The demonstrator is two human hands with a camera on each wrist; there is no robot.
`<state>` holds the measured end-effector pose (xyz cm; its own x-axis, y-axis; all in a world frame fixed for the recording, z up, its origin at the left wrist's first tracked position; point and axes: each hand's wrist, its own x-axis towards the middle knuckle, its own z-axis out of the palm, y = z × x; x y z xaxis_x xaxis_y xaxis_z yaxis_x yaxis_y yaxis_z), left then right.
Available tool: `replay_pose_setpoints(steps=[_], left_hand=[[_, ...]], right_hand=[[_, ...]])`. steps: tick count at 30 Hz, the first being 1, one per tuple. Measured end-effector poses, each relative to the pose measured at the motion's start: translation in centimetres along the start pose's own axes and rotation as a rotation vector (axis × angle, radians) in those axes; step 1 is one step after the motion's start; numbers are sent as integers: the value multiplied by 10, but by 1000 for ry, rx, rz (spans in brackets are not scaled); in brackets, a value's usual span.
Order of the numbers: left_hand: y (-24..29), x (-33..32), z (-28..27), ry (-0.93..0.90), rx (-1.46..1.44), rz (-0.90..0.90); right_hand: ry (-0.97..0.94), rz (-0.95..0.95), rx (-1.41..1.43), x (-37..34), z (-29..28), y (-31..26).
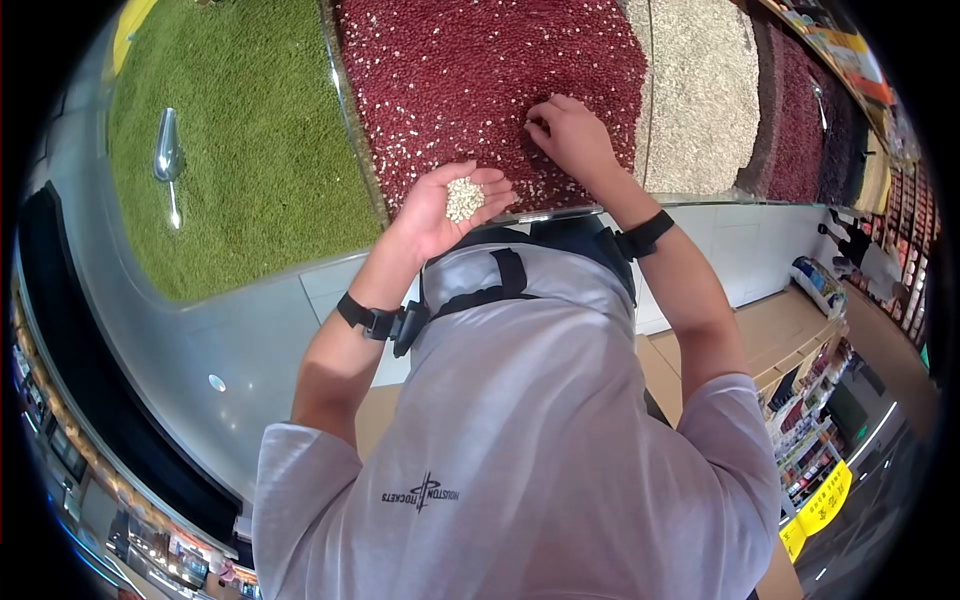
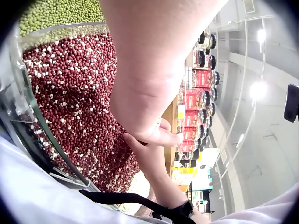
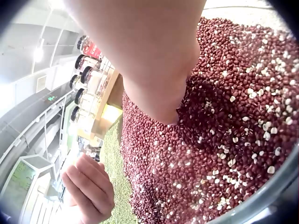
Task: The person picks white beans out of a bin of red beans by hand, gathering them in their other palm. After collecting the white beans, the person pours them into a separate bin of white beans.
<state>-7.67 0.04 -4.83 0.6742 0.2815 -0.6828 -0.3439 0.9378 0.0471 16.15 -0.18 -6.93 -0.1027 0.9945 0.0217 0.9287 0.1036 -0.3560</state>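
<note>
In bins side by side: green beans on the left, red beans in the middle bin with pale specks scattered through, a cream heap on the right, a dark red heap beyond. A metal scoop lying on the green beans.

Left hand palm up near the front edge of the red beans, fingers relaxed and slightly cupped, carrying a small pile of white beans in the palm. Right hand over the red beans, farther from the front edge, palm downward, fingers bent, fingertips at or just above the beans; cannot tell whether pinching one.

From the head: the pile of white beans in plain sight, plus the scoop and a grey shirt. From the left wrist: rows of jars with red labels, bright ceiling lights, and the right hand partly behind the left. From the right wrist: white specks denser near the glass rim of the middle bin, the left hand at lower left with curved fingers, palm contents hidden, right fingertips also out of sight behind the wrist.
</note>
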Motion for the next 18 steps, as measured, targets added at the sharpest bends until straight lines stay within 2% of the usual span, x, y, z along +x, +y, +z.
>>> replay_pose_setpoints(steps=[9,11,12,15,18], left_hand=[[-1,-2,-3,28,4,14],[-1,-2,-4,23,0,16],[0,-1,-6,9,-7,15],[0,1,-4,-9,-21,10],[-1,8,-9,-53,-48,13]], right_hand=[[-67,6,14,4,0,-3],[-82,131,326,2,-9,-6],[-84,128,325,0,-17,-12],[-155,30,592,-7,-49,-43],[-190,-234,576,-12,-56,-63]])
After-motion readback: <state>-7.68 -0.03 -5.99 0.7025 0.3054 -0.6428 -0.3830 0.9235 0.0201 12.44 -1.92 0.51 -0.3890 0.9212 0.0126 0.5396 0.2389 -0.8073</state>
